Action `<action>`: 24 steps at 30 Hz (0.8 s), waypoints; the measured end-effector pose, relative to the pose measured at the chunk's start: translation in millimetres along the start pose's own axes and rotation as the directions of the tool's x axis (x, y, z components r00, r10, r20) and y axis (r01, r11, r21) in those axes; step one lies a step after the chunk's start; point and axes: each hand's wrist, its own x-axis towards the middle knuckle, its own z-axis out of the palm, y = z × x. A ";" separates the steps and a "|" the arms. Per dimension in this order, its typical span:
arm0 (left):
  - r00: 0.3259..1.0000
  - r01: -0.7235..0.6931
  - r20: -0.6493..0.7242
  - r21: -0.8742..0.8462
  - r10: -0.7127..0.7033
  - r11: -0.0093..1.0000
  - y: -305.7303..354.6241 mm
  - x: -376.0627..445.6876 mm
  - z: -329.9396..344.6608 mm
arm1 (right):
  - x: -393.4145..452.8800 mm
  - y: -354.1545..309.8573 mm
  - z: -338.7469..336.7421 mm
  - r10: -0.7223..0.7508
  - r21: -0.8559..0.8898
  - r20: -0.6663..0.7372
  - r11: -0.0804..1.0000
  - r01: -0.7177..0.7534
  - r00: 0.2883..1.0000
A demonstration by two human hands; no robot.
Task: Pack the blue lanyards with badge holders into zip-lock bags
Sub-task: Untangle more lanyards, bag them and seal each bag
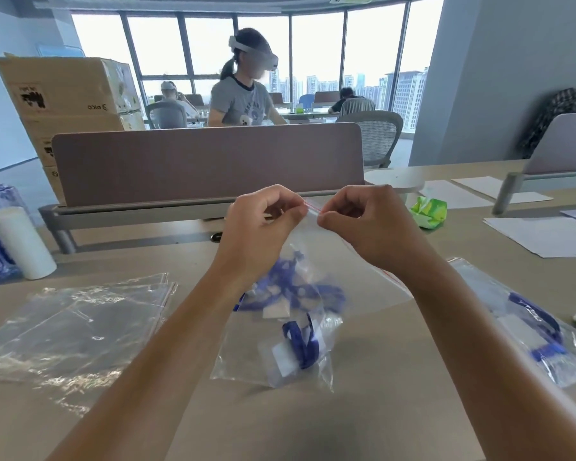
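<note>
Sealing the zip-lock bag

Empty bags (77, 324) wait at the near left. Left hand (263, 227) and right hand (363, 224) pinch the red zip strip (313, 209) with curled fingers, probably to press it shut; the zip-lock bag (313, 261) hangs mouth-up above the table (363, 410), blue lanyards (293, 291) inside. A packed bag (529, 324) lies right.

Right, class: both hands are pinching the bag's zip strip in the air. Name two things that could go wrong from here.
1. The left hand and right hand pinch only the top of the bag; the zip may seal partway, so the lanyards could slip out.
2. The hanging bag could drag the packed bag beneath it.
</note>
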 end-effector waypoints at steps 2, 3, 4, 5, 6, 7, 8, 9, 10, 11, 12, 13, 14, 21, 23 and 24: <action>1.000 0.012 -0.002 -0.021 -0.012 1.000 -1.8 -1.1 -1.5 | -1.0 1.2 1.3 0.020 -0.012 -0.002 1.000 -0.020 1.000; 1.000 0.016 0.003 -0.026 -0.016 1.000 -2.1 -1.9 -2.1 | -1.4 1.0 1.9 0.024 -0.013 -0.002 1.000 -0.024 1.000; 1.000 0.020 0.009 -0.026 -0.020 0.999 -2.5 -2.7 -2.2 | -1.6 0.4 2.7 0.022 -0.012 -0.002 1.000 -0.022 1.000; 1.000 0.024 0.017 -0.026 -0.024 0.999 -2.8 -3.5 -2.5 | -1.8 -0.5 3.5 0.019 -0.010 -0.001 1.000 -0.019 1.000; 0.999 0.029 0.020 -0.035 -0.028 0.999 -2.9 -3.8 -2.6 | -2.0 -1.5 4.1 0.015 -0.008 0.000 1.000 -0.015 1.000; 0.999 0.031 0.020 -0.049 -0.030 0.998 -3.4 -3.8 -2.8 | -2.2 -2.2 4.6 0.011 -0.005 0.003 1.000 -0.011 1.000; 1.000 0.028 0.015 -0.057 -0.028 0.998 -3.9 -3.7 -2.9 | -2.4 -2.4 5.0 0.005 0.001 0.007 1.000 -0.005 1.000; 1.000 0.023 0.007 -0.052 -0.022 0.998 -4.2 -3.8 -3.1 | -2.9 -2.7 5.4 -0.002 0.011 0.009 1.000 0.002 1.000; 1.000 0.017 0.001 -0.043 -0.017 0.999 -4.2 -3.7 -3.6 | -3.1 -2.8 6.0 -0.010 0.021 0.009 1.000 0.009 1.000; 1.000 0.012 -0.003 -0.043 -0.013 0.999 -4.0 -3.8 -4.1 | -3.3 -2.9 6.8 -0.018 0.028 0.007 0.999 0.018 1.000; 1.000 0.009 -0.003 -0.050 -0.009 0.999 -4.0 -3.8 -4.5 | -3.3 -2.9 7.6 -0.025 0.032 0.005 0.999 0.025 1.000; 1.000 0.003 0.002 -0.054 -0.002 0.999 -4.2 -3.8 -4.9 | -3.2 -2.8 8.5 -0.031 0.034 0.005 0.999 0.030 1.000; 1.000 -0.005 0.008 -0.054 0.005 0.999 -4.7 -4.1 -4.9 | -2.9 -2.8 9.5 -0.033 0.036 0.005 0.999 0.033 0.999; 1.000 -0.019 -0.006 -0.033 0.019 0.999 -9.0 -5.9 -6.0 | -3.0 -3.7 19.0 -0.028 -0.023 -0.039 0.999 0.028 0.999; 1.000 -0.004 -0.020 -0.047 0.003 0.999 -12.1 -5.5 -7.5 | -2.8 -0.6 18.2 -0.014 -0.045 -0.062 0.999 0.011 0.998; 1.000 0.003 -0.020 -0.045 -0.004 0.999 -13.2 -6.1 -7.6 | -3.1 1.2 17.0 -0.004 -0.051 -0.065 0.999 0.000 0.998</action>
